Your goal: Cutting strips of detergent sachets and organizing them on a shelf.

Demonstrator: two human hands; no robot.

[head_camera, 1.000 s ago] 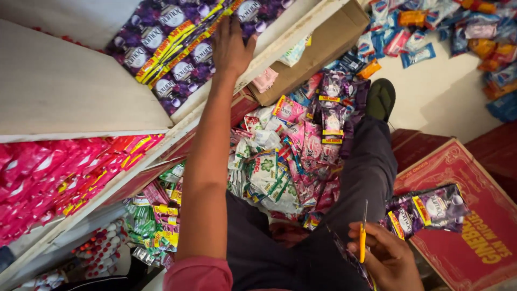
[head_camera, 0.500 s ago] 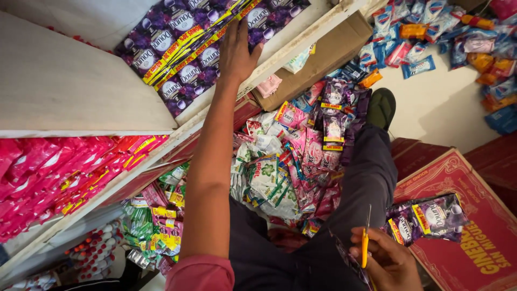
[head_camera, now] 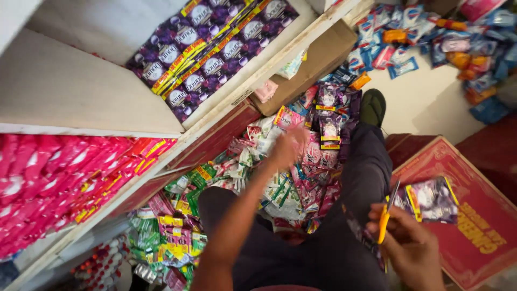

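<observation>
My left hand (head_camera: 288, 146) is in the air over a heap of small sachets (head_camera: 280, 178) on the floor, blurred by motion, fingers apart and holding nothing. Above it, purple sachet strips with yellow bands (head_camera: 212, 46) lie on a white shelf (head_camera: 81, 91). My right hand (head_camera: 409, 248) is low at the right, closed around yellow-handled scissors (head_camera: 386, 215). Just beyond it a short strip of purple sachets (head_camera: 431, 199) rests on a red carton (head_camera: 474, 226). My dark trouser leg (head_camera: 366, 167) stretches toward a dark shoe (head_camera: 372, 106).
Pink sachets (head_camera: 59, 183) fill the lower shelf at left. Green and pink sachet strips (head_camera: 172, 226) lie under it. A brown cardboard box (head_camera: 318, 59) lies by the shelf edge. Blue, red and orange packets (head_camera: 431, 37) are scattered on the pale floor at top right.
My left hand has come down from the purple strips on the shelf to above the sachet heap. The right hand has stayed with the scissors.
</observation>
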